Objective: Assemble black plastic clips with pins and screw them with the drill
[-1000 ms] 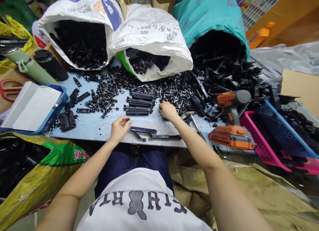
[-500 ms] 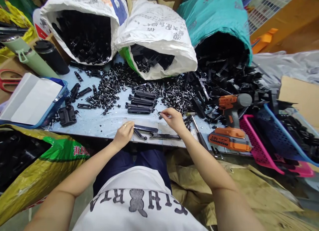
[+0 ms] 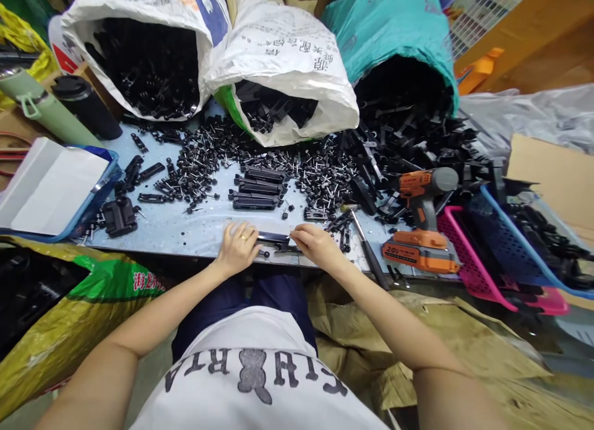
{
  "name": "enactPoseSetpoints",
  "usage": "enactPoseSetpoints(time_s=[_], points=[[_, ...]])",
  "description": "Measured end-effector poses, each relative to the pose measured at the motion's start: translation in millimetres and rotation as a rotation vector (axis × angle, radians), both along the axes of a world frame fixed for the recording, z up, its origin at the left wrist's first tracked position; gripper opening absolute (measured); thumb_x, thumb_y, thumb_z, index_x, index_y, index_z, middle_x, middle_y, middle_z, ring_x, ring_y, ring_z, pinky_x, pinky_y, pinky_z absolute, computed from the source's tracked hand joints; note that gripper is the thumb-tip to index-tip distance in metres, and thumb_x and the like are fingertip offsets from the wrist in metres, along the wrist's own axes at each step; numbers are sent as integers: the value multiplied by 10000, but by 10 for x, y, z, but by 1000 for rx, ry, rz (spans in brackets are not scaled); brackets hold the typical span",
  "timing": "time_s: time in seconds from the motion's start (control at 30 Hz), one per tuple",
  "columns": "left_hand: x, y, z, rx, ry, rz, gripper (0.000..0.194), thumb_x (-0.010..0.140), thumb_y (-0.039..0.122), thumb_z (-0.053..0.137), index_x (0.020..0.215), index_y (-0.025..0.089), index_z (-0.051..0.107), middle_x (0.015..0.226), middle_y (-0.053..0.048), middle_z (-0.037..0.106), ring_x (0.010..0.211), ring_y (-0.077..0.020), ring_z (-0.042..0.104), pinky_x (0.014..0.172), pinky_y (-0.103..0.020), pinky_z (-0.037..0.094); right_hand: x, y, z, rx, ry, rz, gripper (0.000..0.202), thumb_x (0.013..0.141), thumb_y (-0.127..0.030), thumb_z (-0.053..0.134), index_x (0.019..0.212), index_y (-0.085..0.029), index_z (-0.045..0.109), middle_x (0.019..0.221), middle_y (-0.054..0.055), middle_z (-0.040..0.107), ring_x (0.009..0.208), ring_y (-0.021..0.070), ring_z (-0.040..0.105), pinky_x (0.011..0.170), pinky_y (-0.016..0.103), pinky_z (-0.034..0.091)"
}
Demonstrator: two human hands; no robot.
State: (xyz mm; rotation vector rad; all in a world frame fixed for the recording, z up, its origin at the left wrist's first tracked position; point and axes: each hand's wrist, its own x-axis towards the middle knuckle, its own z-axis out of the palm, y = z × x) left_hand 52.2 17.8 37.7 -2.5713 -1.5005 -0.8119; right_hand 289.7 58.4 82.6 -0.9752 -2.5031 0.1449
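At the table's front edge, my left hand is closed around the left end of a long black plastic bar, its fingers lying over the top. My right hand pinches at the bar's right end; whatever sits between those fingertips is too small and hidden to tell. Another thin black piece lies along the near side of the bar, partly under my right hand. Just beyond my hands, several similar black bars are lined up in a stack. Small black-headed metal pins are heaped behind and to the right.
Sacks of black parts, two white and one teal, open toward me at the back. On the right are a hammer, an orange cordless drill and a pink basket. A blue basket stands left.
My right hand has come down and left from beside the pins to the bar's right end. My left hand has shifted slightly right and covers more of the bar. The view has tilted a little.
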Motion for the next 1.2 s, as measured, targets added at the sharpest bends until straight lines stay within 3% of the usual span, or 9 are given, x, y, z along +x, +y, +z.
enactPoseSetpoints(time_s=[0.17, 0.33, 0.47, 0.63, 0.73, 0.9, 1.03, 1.2], points=[[442, 151, 79, -259, 119, -170, 598, 787, 510, 579, 1222, 113, 477, 1069, -144, 605, 1037, -289, 528, 869, -437, 375, -30, -6, -57, -18, 25, 26, 190, 909, -212, 456, 897, -173, 641, 862, 88, 636, 770, 165, 603, 682, 278, 504], [558, 221, 40, -353, 99, -114, 474, 786, 385, 630, 1163, 135, 487, 1014, -112, 596, 996, -271, 521, 794, -386, 386, 50, -64, -258, -29, 120, 25, 232, 903, -209, 457, 1077, -203, 611, 962, 107, 621, 878, 190, 594, 751, 334, 513], [541, 184, 33, -343, 56, -114, 377, 805, 406, 593, 1078, 155, 524, 1003, -106, 585, 982, -264, 516, 802, -384, 376, 173, -42, -480, -132, 189, 105, 374, 875, -308, 534, 1244, -249, 519, 1081, 109, 597, 962, 201, 590, 787, 362, 517], [575, 172, 55, -353, 41, -42, 404, 779, 464, 610, 1027, 155, 532, 997, -107, 579, 973, -274, 512, 780, -392, 379, 303, -26, -669, -109, 132, 90, 448, 866, -352, 548, 1288, -216, 488, 846, 73, 632, 747, 183, 601, 656, 326, 514], [574, 183, 71, -340, 78, -52, 422, 750, 472, 640, 996, 146, 533, 983, -111, 577, 963, -280, 510, 771, -391, 383, 367, 10, -682, -63, 81, 129, 442, 886, -343, 517, 1302, -201, 472, 827, 71, 632, 734, 179, 587, 660, 326, 504], [561, 192, 68, -348, 97, -105, 409, 755, 448, 645, 1000, 142, 526, 985, -106, 576, 965, -272, 511, 770, -385, 394, 418, 190, -608, -11, -49, 331, 404, 898, -384, 490, 1254, -194, 515, 820, 61, 624, 715, 151, 567, 648, 277, 475], [595, 166, 65, -367, 82, -35, 370, 776, 410, 631, 1019, 153, 522, 995, -110, 577, 987, -277, 511, 772, -385, 391, 399, 280, -570, 16, -87, 317, 431, 902, -398, 478, 1265, -166, 504, 786, 59, 609, 709, 152, 553, 644, 268, 458], [580, 138, 107, -350, 97, -68, 385, 789, 421, 613, 1042, 142, 534, 991, -118, 584, 972, -273, 521, 776, -375, 391, 399, 326, -517, 22, -162, 393, 416, 919, -434, 427, 1223, -174, 539, 792, 56, 617, 696, 141, 549, 627, 249, 427]])
